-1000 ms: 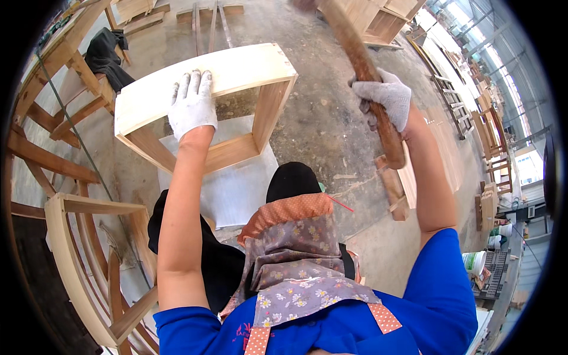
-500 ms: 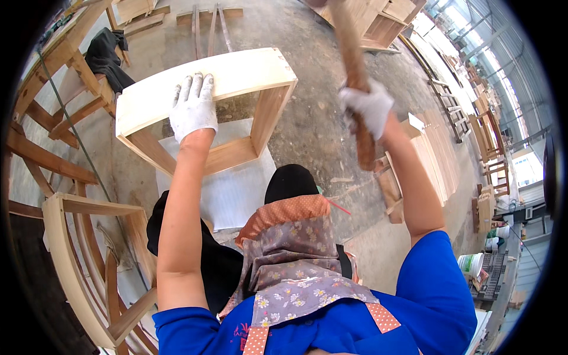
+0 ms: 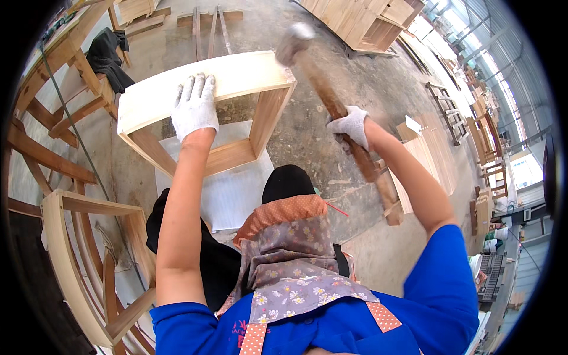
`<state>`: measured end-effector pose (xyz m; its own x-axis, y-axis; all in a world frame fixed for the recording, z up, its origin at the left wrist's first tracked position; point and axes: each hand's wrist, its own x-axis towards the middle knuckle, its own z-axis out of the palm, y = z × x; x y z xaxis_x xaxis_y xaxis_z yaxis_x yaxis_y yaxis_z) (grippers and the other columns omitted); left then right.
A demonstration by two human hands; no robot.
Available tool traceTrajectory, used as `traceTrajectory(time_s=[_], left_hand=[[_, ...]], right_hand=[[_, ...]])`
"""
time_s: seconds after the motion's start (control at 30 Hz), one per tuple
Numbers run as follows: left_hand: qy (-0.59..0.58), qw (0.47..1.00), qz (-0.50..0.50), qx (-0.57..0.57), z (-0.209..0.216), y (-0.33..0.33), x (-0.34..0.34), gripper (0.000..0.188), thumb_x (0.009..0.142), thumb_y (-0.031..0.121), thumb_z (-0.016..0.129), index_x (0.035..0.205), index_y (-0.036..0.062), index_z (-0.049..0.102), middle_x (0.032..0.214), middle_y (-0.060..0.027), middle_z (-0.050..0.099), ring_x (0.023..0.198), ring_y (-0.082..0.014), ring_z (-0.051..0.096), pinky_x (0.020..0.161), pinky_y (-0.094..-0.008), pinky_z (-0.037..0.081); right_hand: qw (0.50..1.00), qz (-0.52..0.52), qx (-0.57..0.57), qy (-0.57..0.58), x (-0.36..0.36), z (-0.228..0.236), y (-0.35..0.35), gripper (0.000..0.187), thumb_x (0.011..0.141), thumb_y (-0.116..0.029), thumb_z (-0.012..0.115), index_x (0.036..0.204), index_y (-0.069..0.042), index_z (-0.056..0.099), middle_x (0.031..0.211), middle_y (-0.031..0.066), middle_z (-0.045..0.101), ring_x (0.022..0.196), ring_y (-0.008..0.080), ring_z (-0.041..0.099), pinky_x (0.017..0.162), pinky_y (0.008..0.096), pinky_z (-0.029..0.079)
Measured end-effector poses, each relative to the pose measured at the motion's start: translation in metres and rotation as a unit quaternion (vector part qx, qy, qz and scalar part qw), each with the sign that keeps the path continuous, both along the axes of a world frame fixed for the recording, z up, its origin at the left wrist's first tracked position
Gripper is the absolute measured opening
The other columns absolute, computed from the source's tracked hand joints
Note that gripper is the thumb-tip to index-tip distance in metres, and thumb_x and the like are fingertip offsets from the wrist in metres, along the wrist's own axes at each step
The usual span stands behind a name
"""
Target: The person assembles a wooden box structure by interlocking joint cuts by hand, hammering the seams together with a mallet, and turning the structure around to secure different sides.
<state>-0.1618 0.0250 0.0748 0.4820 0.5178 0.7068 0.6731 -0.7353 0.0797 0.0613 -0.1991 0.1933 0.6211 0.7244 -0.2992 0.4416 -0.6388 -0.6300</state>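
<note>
My right hand [image 3: 351, 128], in a white glove, is wrapped round the wooden handle of a hammer [image 3: 322, 84]. The hammer's blurred metal head is just above the far right corner of a pale wooden box frame [image 3: 248, 71]; whether they touch I cannot tell. The frame stands on edge, its open middle facing me. My left hand [image 3: 196, 109], gloved with grey-stained fingertips, lies flat across its top board, fingers stretched away from me. Its thumb is hidden. Under the frame is a white sheet [image 3: 228, 204] on the floor.
Another wooden frame [image 3: 53, 236] leans at the lower left, beside wooden trestles [image 3: 53, 163]. A black cloth [image 3: 106, 59] hangs farther back. Flat boards [image 3: 435, 154] lie at the right, near a small wood block [image 3: 389, 198]. A wooden cabinet [image 3: 355, 26] stands at the back.
The hammer has swung down and to the left, bringing its head into view by the frame's right corner. My right hand has turned with it. My left hand stays on the frame.
</note>
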Motion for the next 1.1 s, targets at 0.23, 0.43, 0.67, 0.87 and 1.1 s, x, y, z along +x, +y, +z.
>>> traceTrajectory(time_s=[0.23,0.43,0.67,0.87,1.1], left_hand=[[0.011,1.000,0.008,-0.003,0.005,0.002,-0.007,0.039,0.082,0.008,0.051,0.120,0.0102,0.061,0.128,-0.0087,0.058,0.123,-0.0238,0.051,0.108,-0.0398,0.033],[0.002,1.000,0.009,-0.004,0.000,0.002,-0.002,0.039,0.081,0.007,0.051,0.119,0.0099,0.061,0.127,-0.0092,0.058,0.123,-0.0241,0.050,0.107,-0.0397,0.034],[0.004,1.000,0.012,-0.005,0.001,0.002,-0.001,0.041,0.079,0.007,0.052,0.120,0.0111,0.061,0.127,-0.0083,0.058,0.123,-0.0231,0.050,0.108,-0.0390,0.033],[0.039,0.998,0.039,-0.036,-0.022,0.016,0.002,0.045,0.080,0.010,0.053,0.125,0.0121,0.057,0.134,-0.0082,0.054,0.127,-0.0218,0.045,0.111,-0.0367,0.029],[0.057,0.998,0.028,-0.018,-0.004,0.005,0.000,0.055,0.078,0.009,0.060,0.132,0.0126,0.051,0.139,-0.0070,0.049,0.131,-0.0216,0.042,0.111,-0.0376,0.027]], right_hand=[[0.980,-0.004,0.171,0.102,-0.015,0.063,0.018,0.024,0.078,-0.017,0.070,0.093,-0.004,0.056,0.063,0.0027,0.053,0.045,0.0118,0.050,0.038,0.0296,0.041],[0.999,-0.009,-0.007,-0.031,-0.003,-0.006,0.029,0.017,0.079,-0.012,0.065,0.087,0.000,0.058,0.063,0.0082,0.055,0.048,0.0166,0.054,0.043,0.0378,0.044],[0.954,-0.046,0.247,0.163,-0.014,0.057,0.028,0.021,0.080,-0.019,0.069,0.088,-0.002,0.057,0.063,0.0058,0.054,0.046,0.0159,0.051,0.041,0.0312,0.043],[0.994,0.094,-0.038,-0.030,0.014,-0.036,0.038,0.026,0.074,-0.025,0.066,0.073,0.001,0.067,0.076,0.0138,0.068,0.057,0.0207,0.063,0.058,0.0317,0.051],[0.950,-0.017,0.230,0.212,-0.015,0.044,0.006,0.017,0.079,-0.012,0.067,0.082,0.000,0.056,0.059,0.0104,0.054,0.045,0.0225,0.054,0.039,0.0383,0.044]])
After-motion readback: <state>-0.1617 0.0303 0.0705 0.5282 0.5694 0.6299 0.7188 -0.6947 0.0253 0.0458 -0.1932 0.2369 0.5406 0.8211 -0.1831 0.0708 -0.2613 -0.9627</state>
